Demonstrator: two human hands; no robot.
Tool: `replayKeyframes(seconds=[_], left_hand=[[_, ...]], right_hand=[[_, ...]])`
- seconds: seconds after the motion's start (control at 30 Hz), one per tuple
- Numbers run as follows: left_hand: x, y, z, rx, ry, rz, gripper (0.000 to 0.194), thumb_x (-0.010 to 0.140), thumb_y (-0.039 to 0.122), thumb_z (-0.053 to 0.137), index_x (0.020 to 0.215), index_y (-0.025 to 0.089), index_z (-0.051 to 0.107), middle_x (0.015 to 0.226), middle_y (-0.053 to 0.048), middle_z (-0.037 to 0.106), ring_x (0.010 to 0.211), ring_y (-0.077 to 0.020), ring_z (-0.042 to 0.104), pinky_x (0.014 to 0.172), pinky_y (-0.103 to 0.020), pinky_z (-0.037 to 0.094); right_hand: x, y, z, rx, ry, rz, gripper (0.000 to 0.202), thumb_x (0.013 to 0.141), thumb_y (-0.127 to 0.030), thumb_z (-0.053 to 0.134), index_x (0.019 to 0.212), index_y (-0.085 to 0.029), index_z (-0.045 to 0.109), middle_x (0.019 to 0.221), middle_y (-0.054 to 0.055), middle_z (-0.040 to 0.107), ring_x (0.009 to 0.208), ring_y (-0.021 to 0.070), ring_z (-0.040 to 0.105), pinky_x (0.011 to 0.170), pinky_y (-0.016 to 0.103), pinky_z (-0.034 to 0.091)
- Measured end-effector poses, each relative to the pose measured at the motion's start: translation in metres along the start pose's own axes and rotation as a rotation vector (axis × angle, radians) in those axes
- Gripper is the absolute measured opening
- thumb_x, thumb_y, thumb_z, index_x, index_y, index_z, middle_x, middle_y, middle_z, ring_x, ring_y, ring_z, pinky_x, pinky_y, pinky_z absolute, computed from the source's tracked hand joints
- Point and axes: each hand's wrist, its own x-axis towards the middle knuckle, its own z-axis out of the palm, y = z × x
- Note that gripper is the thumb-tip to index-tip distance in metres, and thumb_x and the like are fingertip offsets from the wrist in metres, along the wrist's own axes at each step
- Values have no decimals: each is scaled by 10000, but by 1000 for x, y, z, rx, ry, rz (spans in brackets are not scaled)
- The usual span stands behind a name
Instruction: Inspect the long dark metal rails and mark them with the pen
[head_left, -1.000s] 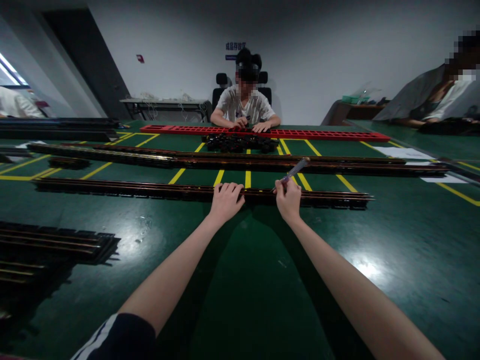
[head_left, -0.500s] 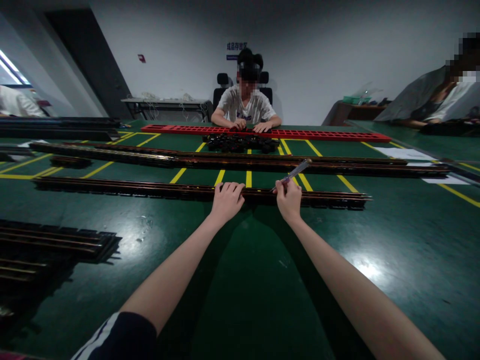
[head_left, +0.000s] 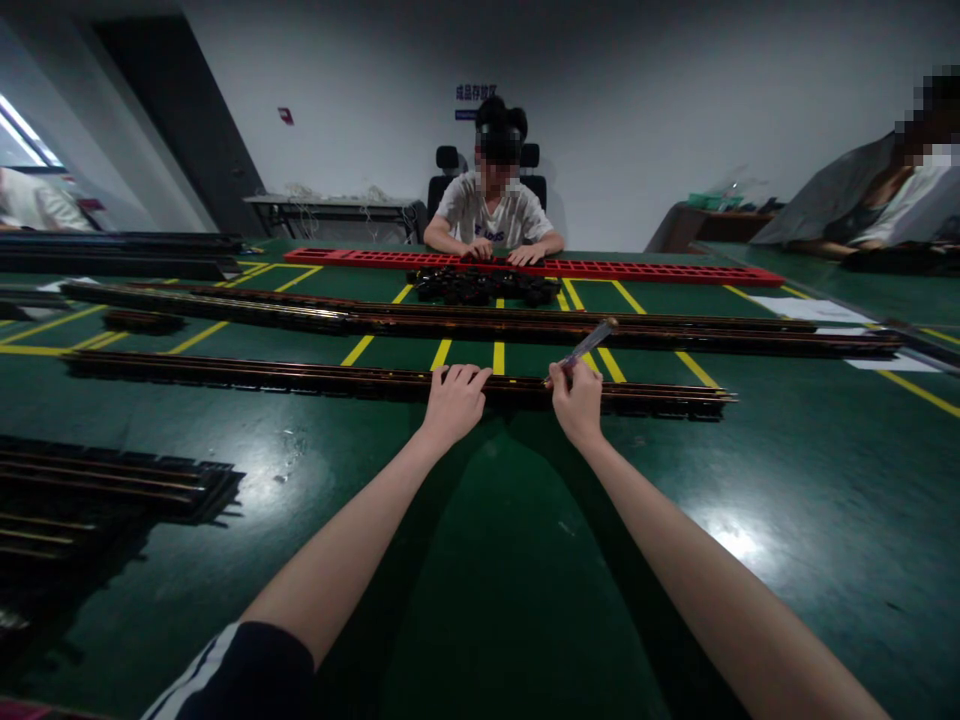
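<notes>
A long, narrow black rail with coppery strips along it lies crosswise on the green table in front of me. My left hand is closed on it near the middle, fingers curled over the far edge. To the right, my right hand grips a slim tool with a translucent handle. The handle slants up and right, and its lower end points down at the rail. My fingers hide the tool's tip, so its exact kind and contact cannot be made out.
Beyond lie more long black rails, a pile of small black parts and a red slotted frame, where a co-worker works. Stacked rails sit at near left. White papers lie at right.
The rail under my hands has slid slightly left. The tool's handle has tilted a little; both hands stay in nearly the same place.
</notes>
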Motion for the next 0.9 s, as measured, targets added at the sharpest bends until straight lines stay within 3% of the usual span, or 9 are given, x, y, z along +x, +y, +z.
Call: replayKeyframes(seconds=[0.9], left_hand=[[0,2,-2,26,3,-4,430,909,122,355,1265,153,595,1279,-115,635,1204,-263,548,1065,-499,360]], right_hand=[[1,0,-1,5,-45,10,195,922,-340,473,765,-227,501,691,36,667,743,251,625,839,442,378]])
